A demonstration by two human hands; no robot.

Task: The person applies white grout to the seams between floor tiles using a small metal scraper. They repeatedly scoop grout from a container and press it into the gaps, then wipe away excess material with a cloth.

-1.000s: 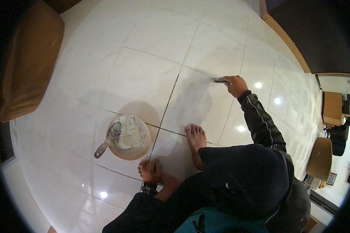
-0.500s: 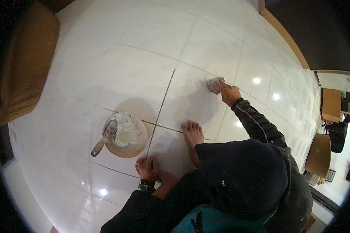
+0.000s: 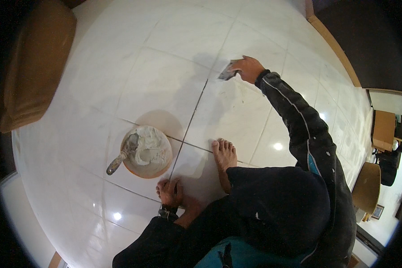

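Note:
My right hand (image 3: 248, 67), in a dark sleeve, grips a flat grey spreader (image 3: 225, 74) at a grout line beyond my bare right foot (image 3: 224, 156). Pale smears lie on the white tile (image 3: 236, 111) near it. My left hand (image 3: 172, 193), wearing a wrist band, rests low over my other foot, its loose fingers apart and holding nothing I can see. Just ahead of it stands a round tub (image 3: 152, 167) of creamy white paste (image 3: 148, 147), with a putty knife (image 3: 116, 165) in the paste, its stained handle over the rim.
A brown cushioned piece of furniture (image 3: 42, 58) is at the upper left. A dark panel with wooden edging (image 3: 362, 44) borders the floor at upper right. At the right edge are a cardboard-coloured box (image 3: 383, 129), a tan chair (image 3: 366, 187) and dark items (image 3: 386, 163).
My right hand has moved up and to the left along the tiles with the spreader, and the tool's angle has changed. My left hand and the tub stay about where they were.

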